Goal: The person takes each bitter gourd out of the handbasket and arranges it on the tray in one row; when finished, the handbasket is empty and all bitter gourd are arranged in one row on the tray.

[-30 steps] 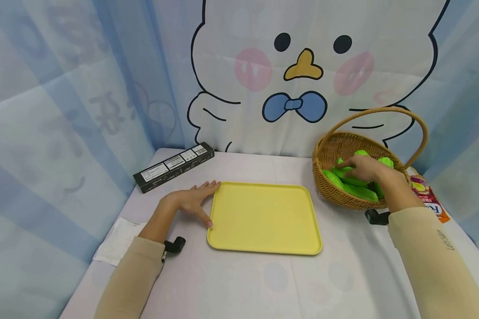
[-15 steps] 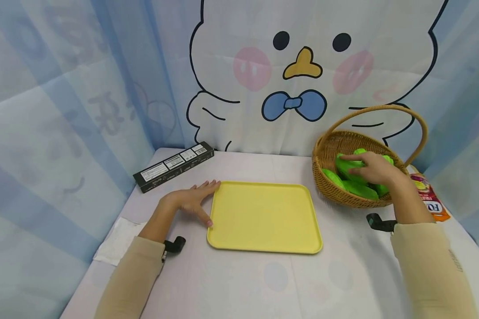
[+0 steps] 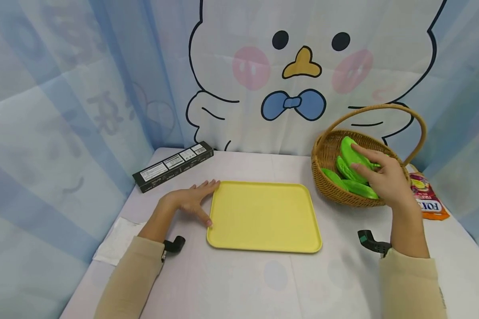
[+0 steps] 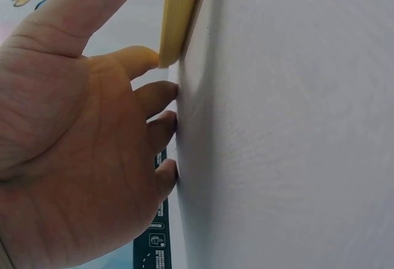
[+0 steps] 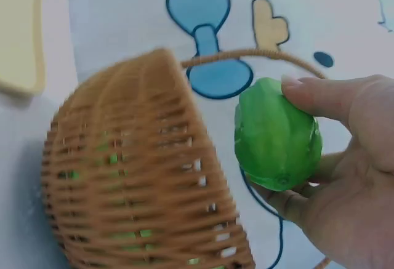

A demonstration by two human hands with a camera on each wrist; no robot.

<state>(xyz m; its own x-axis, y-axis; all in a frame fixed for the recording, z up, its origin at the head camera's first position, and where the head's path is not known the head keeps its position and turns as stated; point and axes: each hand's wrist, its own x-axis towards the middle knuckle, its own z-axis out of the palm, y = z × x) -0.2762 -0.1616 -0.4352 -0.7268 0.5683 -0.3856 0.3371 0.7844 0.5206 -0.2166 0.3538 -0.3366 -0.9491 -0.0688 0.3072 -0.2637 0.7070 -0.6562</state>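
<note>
My right hand [image 3: 387, 181] pinches a bright green, ridged, fruit-shaped piece [image 3: 352, 153] between thumb and fingers, just over the wicker basket [image 3: 323, 190]. In the right wrist view this green piece [image 5: 271, 140] appears end-on, beside the basket wall [image 5: 123, 170]. Several similar green pieces [image 3: 359, 189] lie in the basket, partly hidden by my hand. With fingers spread, my left hand [image 3: 189, 200] touches the left edge of a yellow rectangular tray [image 3: 263, 217]. Seen from the left wrist, the thumb and index finger of that hand [image 4: 80, 133] are at the tray's side [image 4: 178, 20].
A long black box [image 3: 173, 166] lies at the back left of the table. White tissue [image 3: 117, 241] is by the left forearm. A red and orange snack packet [image 3: 427, 197] lies right of the basket, partly behind it. Patterned curtains [image 3: 239, 119] stand behind and at both sides.
My right hand has gripped one green piece and lifted it from the others, its wrist turning and drawing back toward me. The left hand stays at the tray's edge.
</note>
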